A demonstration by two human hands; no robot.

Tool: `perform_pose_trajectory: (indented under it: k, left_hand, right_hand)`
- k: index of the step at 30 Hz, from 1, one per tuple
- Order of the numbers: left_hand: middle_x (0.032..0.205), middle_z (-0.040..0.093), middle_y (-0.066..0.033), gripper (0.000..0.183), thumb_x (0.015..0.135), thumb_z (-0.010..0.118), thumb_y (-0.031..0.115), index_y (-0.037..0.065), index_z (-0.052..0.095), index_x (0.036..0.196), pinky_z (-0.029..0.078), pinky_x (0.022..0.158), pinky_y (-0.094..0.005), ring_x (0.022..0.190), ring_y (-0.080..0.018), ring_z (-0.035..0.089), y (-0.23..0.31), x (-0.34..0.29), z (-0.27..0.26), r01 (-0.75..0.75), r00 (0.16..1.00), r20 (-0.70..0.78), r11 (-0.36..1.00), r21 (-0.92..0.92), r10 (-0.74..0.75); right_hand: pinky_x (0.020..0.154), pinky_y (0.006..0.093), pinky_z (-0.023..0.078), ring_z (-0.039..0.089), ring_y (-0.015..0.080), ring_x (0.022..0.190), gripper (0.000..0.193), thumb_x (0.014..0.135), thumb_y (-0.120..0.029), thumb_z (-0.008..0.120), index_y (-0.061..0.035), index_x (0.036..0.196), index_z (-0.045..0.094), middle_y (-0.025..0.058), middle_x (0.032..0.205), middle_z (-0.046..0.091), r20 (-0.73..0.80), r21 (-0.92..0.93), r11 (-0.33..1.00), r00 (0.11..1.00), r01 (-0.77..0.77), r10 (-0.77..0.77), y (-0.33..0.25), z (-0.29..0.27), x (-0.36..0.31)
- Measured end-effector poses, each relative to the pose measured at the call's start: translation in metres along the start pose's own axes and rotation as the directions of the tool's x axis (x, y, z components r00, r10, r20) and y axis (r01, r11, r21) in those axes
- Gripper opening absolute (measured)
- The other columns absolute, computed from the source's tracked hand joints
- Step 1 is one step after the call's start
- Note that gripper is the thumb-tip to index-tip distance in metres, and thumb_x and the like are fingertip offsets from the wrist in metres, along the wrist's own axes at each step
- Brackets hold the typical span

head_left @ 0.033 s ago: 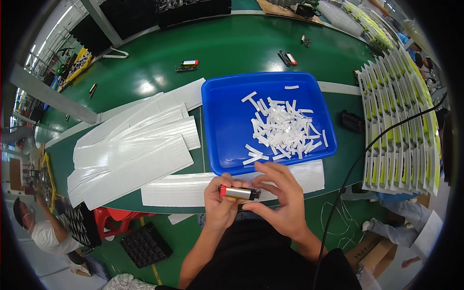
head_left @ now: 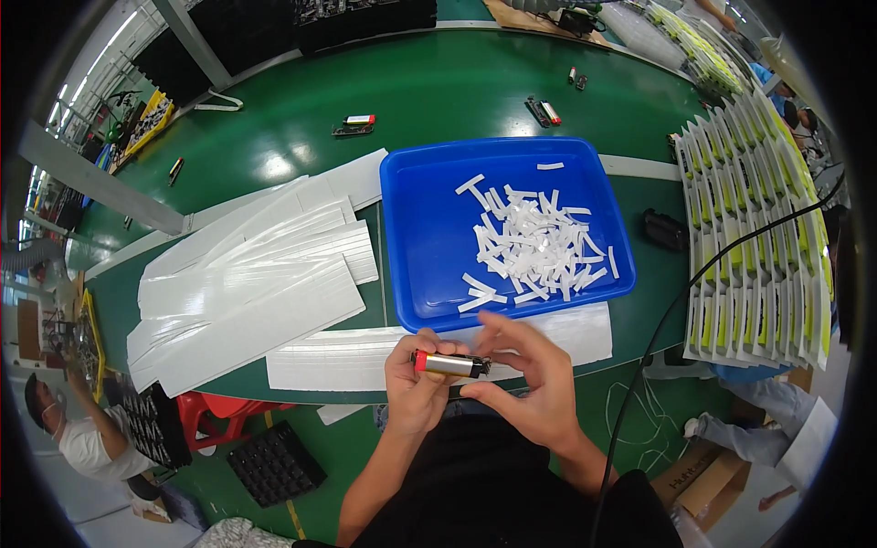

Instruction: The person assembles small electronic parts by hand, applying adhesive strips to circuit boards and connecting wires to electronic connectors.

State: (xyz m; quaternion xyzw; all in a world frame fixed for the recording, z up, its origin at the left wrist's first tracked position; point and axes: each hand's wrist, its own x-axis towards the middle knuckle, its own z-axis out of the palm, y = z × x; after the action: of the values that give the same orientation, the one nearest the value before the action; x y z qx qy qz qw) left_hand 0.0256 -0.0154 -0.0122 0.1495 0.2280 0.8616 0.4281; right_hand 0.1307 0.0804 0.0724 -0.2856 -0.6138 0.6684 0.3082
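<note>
Between the thumb and fingers of my left hand (head_left: pixel 414 388) is a small cylindrical battery (head_left: pixel 449 363) with a silver body and a red end. Dark parts and thin wires stick out at its right end. My right hand (head_left: pixel 534 379) curves around that end, thumb and fingers spread apart, its upper fingertips smeared by motion. Whether a right fingertip touches the wires cannot be made out. Just beyond both hands stands a blue tray (head_left: pixel 406 274) with a heap of short white strips (head_left: pixel 534 242) in it.
White sheets (head_left: pixel 247 274) lie left of the tray, and another white sheet (head_left: pixel 329 361) runs along the near table edge. A stack of white-and-lime trays (head_left: pixel 754 237) rises at the right, crossed by a black cable (head_left: pixel 676 315). Batteries with small boards (head_left: pixel 354 128) rest farther back.
The fingers of my right hand have shifted very slightly toward the battery's wired end. My left hand keeps its hold on the battery.
</note>
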Motion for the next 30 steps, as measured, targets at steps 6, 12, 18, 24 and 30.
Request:
perform_pose_trajectory:
  k: [6,12,18,24,30]
  left_hand:
    - [0.12,0.062,-0.0206,0.027,0.093,0.062,0.007,-0.004,0.054,0.117,0.049,0.097,-0.0391,0.112,-0.0276,0.061,-0.001,0.003,0.02,-0.026,0.995,-0.088,0.967,0.255,0.05]
    - [0.113,0.066,-0.0227,0.027,0.097,0.058,0.011,-0.006,0.053,0.117,0.049,0.096,-0.0379,0.105,-0.0269,0.065,0.012,0.012,0.029,0.063,0.991,-0.134,0.903,0.424,-0.006]
    - [0.119,0.063,-0.0217,0.042,0.095,0.059,0.009,-0.007,0.046,0.132,0.052,0.09,-0.0359,0.113,-0.0272,0.062,0.02,0.017,0.048,0.104,0.978,-0.207,0.772,0.627,0.037]
    - [0.112,0.066,-0.0178,0.025,0.091,0.056,-0.006,-0.007,0.062,0.115,0.051,0.092,-0.0326,0.107,-0.0232,0.064,0.024,0.0,0.014,0.136,0.991,-0.109,0.685,0.715,-0.083]
    - [0.106,0.068,-0.0166,0.019,0.09,0.058,-0.006,-0.007,0.066,0.107,0.054,0.087,-0.0297,0.098,-0.0211,0.067,0.022,0.002,0.008,0.106,0.994,-0.075,0.626,0.773,-0.076]
  right_hand:
    - [0.079,0.028,0.054,0.066,0.0157,0.078,0.022,0.082,0.0,0.071,0.0046,0.103,0.067,0.0106,0.09,0.071,0.062,-0.173,0.985,0.997,-0.025,0.036,0.008,-0.007,0.003]
    - [0.071,0.0283,0.052,0.067,0.0163,0.078,0.022,0.081,-0.006,0.074,0.0024,0.1,0.067,0.0117,0.087,0.07,0.133,-0.341,0.93,0.987,0.136,-0.095,-0.002,-0.013,0.013]
    - [0.067,0.0251,0.051,0.064,0.011,0.07,0.019,0.083,-0.011,0.074,-0.0016,0.099,0.069,0.0078,0.081,0.07,0.277,-0.398,0.915,0.959,0.063,0.055,-0.014,-0.044,0.061]
    - [0.061,0.0204,0.044,0.056,0.0049,0.067,0.021,0.088,-0.018,0.071,0.0015,0.096,0.071,0.0016,0.076,0.066,-0.108,-0.533,0.839,0.974,0.112,-0.199,-0.006,-0.119,0.206]
    - [0.067,0.0308,0.053,0.069,0.02,0.075,0.039,0.081,-0.025,0.076,0.0021,0.108,0.068,0.0142,0.083,0.072,-0.057,-0.631,0.718,0.906,0.292,-0.419,0.031,-0.156,0.309]
